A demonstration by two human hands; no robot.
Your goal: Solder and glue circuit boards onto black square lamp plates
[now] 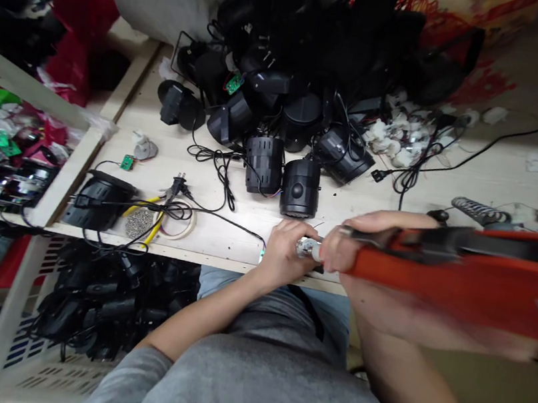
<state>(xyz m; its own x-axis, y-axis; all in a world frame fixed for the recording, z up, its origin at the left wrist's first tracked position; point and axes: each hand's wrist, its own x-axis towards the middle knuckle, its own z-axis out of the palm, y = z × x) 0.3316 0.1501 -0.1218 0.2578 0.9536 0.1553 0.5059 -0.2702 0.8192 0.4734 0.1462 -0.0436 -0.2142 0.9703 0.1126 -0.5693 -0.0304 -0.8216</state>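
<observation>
At the table's near edge my left hand [286, 250] is closed around a small silvery part [306, 248] with thin wires trailing from it. My right hand [343, 243] grips an orange and black tool [451, 269] whose tip meets that part. The two hands touch. The tool's body stretches to the right, blurred and close to the camera. A black cylindrical lamp housing [300, 187] stands just behind my hands.
A heap of black lamp housings [299, 65] with cables fills the back of the wooden table [485, 176]. A soldering iron stand [475, 209] sits right. Yellow-handled pliers [153, 214], tape and a plug lie left. A white crate [78, 328] of black parts stands below.
</observation>
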